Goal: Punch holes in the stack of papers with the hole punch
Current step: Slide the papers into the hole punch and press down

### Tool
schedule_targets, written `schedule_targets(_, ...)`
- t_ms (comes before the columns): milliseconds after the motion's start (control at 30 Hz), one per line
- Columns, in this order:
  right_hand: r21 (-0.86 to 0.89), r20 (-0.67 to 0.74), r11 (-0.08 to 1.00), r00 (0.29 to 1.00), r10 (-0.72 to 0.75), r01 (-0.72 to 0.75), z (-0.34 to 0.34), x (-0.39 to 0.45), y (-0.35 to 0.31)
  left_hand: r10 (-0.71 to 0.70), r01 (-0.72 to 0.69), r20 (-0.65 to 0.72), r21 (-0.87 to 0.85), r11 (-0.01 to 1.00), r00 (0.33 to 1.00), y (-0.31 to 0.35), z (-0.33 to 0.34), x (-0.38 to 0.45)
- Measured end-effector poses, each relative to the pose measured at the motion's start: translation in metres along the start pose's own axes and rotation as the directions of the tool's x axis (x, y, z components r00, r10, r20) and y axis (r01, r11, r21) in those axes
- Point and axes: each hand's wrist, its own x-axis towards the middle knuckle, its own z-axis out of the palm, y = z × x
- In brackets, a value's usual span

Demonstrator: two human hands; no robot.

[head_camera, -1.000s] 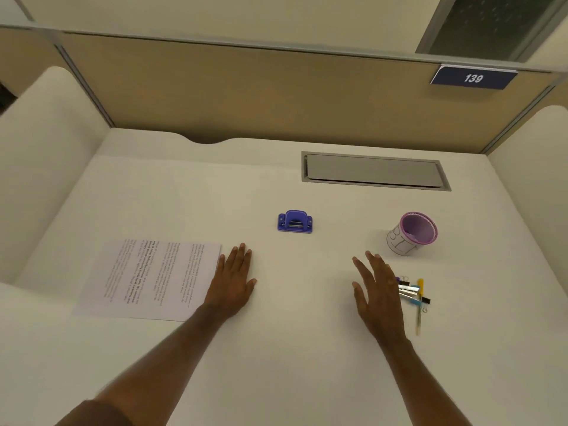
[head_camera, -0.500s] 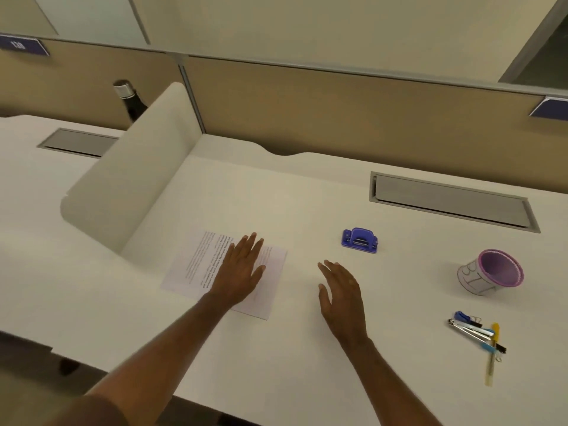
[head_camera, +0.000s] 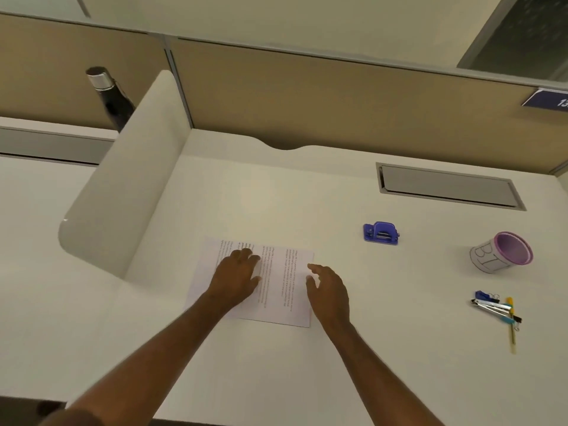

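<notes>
Nothing is punched yet. Your left hand (head_camera: 238, 276) lies flat on the papers (head_camera: 276, 290), fingers loosely together; your right hand (head_camera: 329, 292) hovers at their right edge, fingers apart, empty. The punch (head_camera: 381, 232) sits untouched, well beyond your right fingertips.

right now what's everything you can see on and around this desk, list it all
papers: one stack, white, printed, desk front centre
hole punch: 1, blue-purple, right of the papers, apart
cup: 1, white with purple rim, tipped, far right
pens and clips: small pile, mixed colours, in front of cup
cable hatch: 1, grey, desk rear right
bottle: 1, black, behind left divider
left hand: on papers, open
right hand: at papers' right edge, open
</notes>
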Motion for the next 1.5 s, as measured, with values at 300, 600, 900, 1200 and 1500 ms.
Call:
schedule_targets(300,0.097,-0.118,0.941,0.936,0.333,-0.323,0.021,-0.007,-0.015,0.069,-0.067,0.047,-0.028,0.997,0.997,-0.016,0.016,-0.005)
schedule_targets(600,0.396,0.024,0.693,0.761,0.648,-0.602,0.020,0.023,-0.009,0.042,-0.038,0.074,-0.050,0.998,0.996,-0.013,0.013,-0.003)
schedule_targets(900,0.473,0.269,0.542,0.700,0.662,-0.694,0.014,0.036,-0.008,0.053,-0.049,0.064,-0.054,0.997,0.997,-0.015,0.014,-0.003)
schedule_targets(1200,0.306,0.219,0.754,0.814,0.538,-0.581,0.015,0.041,-0.028,0.053,-0.047,0.066,-0.080,0.996,0.996,-0.013,0.010,-0.004)
schedule_targets(1500,0.516,0.345,0.642,0.824,0.450,-0.567,0.020,0.013,-0.007,0.042,-0.037,0.073,-0.069,0.997,0.996,-0.010,0.004,-0.004)
